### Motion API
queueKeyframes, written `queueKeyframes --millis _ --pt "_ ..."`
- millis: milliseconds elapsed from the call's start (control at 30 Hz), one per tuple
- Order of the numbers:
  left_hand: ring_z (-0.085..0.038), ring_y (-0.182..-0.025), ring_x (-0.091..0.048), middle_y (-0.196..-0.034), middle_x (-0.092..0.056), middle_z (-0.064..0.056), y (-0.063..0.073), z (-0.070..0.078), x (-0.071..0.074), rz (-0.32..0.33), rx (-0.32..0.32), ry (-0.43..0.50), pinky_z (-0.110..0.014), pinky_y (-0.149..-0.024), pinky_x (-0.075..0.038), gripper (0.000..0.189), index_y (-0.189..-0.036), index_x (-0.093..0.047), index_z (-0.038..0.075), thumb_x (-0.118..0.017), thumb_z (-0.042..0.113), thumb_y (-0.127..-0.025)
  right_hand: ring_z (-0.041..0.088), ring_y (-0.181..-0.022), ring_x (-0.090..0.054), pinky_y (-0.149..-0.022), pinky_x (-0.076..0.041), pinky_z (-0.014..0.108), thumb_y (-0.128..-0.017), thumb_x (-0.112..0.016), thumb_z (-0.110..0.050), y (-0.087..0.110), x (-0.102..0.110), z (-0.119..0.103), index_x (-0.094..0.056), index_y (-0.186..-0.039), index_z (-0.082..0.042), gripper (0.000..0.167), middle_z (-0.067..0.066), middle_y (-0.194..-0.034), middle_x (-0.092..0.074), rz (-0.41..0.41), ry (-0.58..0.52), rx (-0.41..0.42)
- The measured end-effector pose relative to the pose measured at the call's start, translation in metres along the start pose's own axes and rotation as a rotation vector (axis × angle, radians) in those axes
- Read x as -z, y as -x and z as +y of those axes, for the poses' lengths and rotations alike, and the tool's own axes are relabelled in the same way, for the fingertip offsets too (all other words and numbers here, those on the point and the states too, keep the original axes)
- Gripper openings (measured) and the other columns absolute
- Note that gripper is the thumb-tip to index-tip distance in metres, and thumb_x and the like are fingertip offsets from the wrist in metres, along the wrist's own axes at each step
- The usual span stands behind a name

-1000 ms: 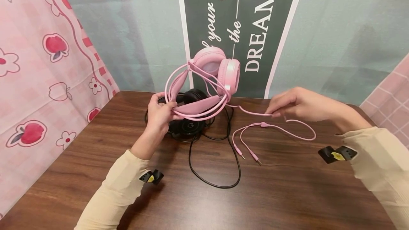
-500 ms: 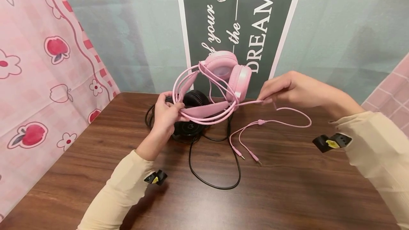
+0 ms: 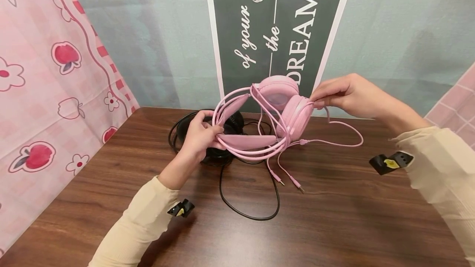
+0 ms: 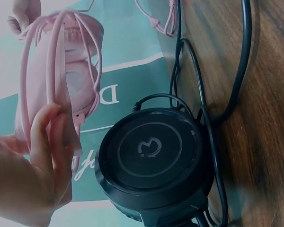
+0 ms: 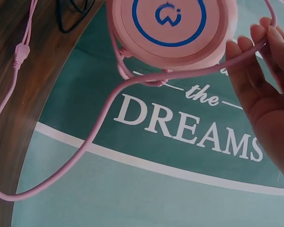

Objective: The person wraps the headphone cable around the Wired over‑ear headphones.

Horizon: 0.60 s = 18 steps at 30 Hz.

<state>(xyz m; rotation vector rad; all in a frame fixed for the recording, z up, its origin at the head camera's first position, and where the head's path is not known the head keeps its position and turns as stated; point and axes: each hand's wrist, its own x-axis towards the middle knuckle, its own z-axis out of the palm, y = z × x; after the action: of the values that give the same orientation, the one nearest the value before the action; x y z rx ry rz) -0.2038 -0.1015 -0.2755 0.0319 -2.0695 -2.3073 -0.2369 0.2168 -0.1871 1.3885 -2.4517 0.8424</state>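
Note:
Pink headphones (image 3: 249,141) hang tilted above the table, their ear cups toward the right. My left hand (image 3: 201,135) grips them by the headband, fingers curled round it in the left wrist view. Thumb and fingers of my right hand (image 3: 350,96) pinch the pink cable (image 5: 189,73) beside the nearer ear cup (image 5: 173,28). Strands of that cable wrap round the headband and cups. Its split end, with two plugs (image 3: 295,182), lies on the table. Beneath and behind my left hand lie black headphones (image 4: 154,151), partly hidden.
The black headphones' cord (image 3: 249,217) loops forward over the brown wooden table (image 3: 334,226). A printed cloth (image 3: 167,52) hangs at the table's back edge. A pink patterned curtain (image 3: 44,106) hangs at the left, pink tiled cloth (image 3: 454,110) at the right.
My left hand has carried the pink headphones right and slightly down. The right hand has risen with the cable, bringing it up against the nearer ear cup.

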Motion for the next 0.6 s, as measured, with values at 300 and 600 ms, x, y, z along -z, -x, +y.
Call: queueKeyframes --millis 300,600 --pt "-0.016 -0.042 -0.056 -0.072 -0.045 -0.016 0.002 -0.005 0.000 -0.093 0.081 -0.045 -0.028 -0.039 -0.052 0.039 -0.115 -0.038 -0.005 -0.048 -0.017 -0.079 0.001 -0.069 -0.056 -0.060 -0.044 0.011 -0.075 -0.065 0.013 0.005 -0.002 0.007 -0.070 -0.089 -0.002 0.022 -0.011 -0.084 -0.064 0.045 0.079 -0.033" --pt "-0.016 -0.043 -0.054 -0.073 -0.045 -0.017 0.004 -0.009 -0.002 -0.169 0.098 -0.090 -0.027 -0.039 -0.052 0.037 -0.112 -0.038 -0.005 -0.048 -0.018 -0.078 0.003 -0.063 -0.056 -0.053 -0.044 0.013 -0.076 -0.063 0.015 0.008 -0.002 0.015 -0.070 -0.088 0.000 0.021 -0.012 -0.079 -0.063 0.054 0.097 -0.049"
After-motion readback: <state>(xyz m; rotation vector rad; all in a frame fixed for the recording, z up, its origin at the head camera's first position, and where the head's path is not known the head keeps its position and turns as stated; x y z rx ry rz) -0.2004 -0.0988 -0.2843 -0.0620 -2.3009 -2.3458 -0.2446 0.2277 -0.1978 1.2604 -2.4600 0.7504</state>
